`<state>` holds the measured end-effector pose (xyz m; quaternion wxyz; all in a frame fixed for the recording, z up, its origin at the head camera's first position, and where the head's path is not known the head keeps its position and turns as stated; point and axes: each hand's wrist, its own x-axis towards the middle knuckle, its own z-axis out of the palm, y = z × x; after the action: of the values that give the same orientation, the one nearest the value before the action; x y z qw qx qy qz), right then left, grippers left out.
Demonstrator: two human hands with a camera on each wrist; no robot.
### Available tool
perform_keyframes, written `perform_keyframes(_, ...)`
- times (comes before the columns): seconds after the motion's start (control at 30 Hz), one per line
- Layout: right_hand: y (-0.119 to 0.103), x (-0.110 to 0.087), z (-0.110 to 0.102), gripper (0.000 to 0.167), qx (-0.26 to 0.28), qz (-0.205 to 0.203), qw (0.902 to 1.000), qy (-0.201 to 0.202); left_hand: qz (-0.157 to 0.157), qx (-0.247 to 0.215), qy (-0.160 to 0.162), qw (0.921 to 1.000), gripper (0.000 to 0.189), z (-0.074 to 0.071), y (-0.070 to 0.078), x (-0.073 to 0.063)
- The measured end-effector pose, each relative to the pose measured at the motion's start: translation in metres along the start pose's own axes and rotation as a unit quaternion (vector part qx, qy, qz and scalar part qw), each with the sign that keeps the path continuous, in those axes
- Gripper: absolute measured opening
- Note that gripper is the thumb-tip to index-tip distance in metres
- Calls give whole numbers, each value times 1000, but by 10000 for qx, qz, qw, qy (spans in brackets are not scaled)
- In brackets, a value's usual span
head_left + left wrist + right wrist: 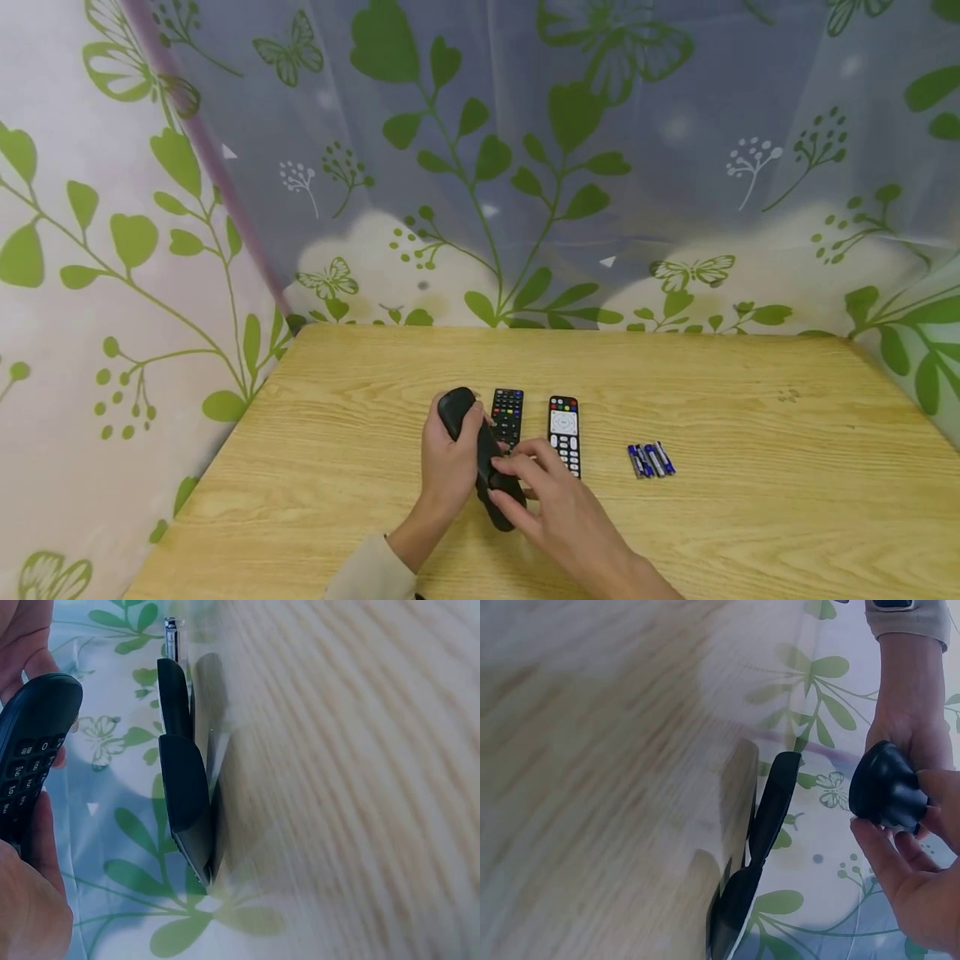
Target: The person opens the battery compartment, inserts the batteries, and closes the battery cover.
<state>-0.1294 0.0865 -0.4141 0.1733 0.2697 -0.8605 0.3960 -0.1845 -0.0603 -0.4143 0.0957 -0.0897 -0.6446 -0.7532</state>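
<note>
My left hand (446, 458) grips a black remote control (487, 457) above the table, its thumb along the smooth back. The remote is tilted, with its back towards the head view; in the left wrist view its keys show on the other face. My right hand (566, 510) has its thumb and fingertips on either side of the lower back of the remote, pinching it there. In the right wrist view these fingers surround the dark rounded end (885, 787) of the remote. I cannot tell whether a cover there is loose.
Behind the hands, a black remote with coloured keys (508, 412) lies on the wooden table (360, 375). To its right lies a black-and-white remote (564, 423). Several blue-and-silver batteries (651, 460) lie side by side farther right. A leaf-patterned cloth (480, 208) hangs behind the table.
</note>
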Motion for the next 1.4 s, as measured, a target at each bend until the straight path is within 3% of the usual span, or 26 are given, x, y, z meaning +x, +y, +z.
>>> perform_keyframes(0.17,1,1,0,23,-112,-193,9998,3,32,36,-9,10000,29,1,1,1)
perform_keyframes(0.27,1,1,0,22,-46,-89,9999,-45,41,40,0,10000,28,1,2,1)
perform_keyframes(0.4,-1,2,0,16,253,578,9980,-43,14,12,86,10000,28,2,1,1)
perform_keyframes(0.57,-5,10,4,6,804,1463,9851,416,97,-160,354,9992,29,5,3,1)
perform_keyframes(0.67,-4,13,6,5,1324,1917,9707,580,146,-275,388,9988,28,6,4,2)
perform_keyframes(0.77,-1,15,6,20,2093,2603,9417,408,122,-278,422,9986,29,6,5,2)
perform_keyframes(0.93,5,13,5,51,3146,3405,8848,-471,171,-265,442,9985,30,5,7,0)
perform_keyframes(1.07,8,10,2,59,3603,3578,8553,-1027,268,-316,343,9986,27,7,8,0)
perform_keyframes(1.17,9,9,1,60,3766,3605,8454,-1156,332,-324,290,9985,28,8,7,-1)
perform_keyframes(1.4,9,8,0,60,3815,3553,8439,-1265,304,-211,250,9990,32,8,5,-5)
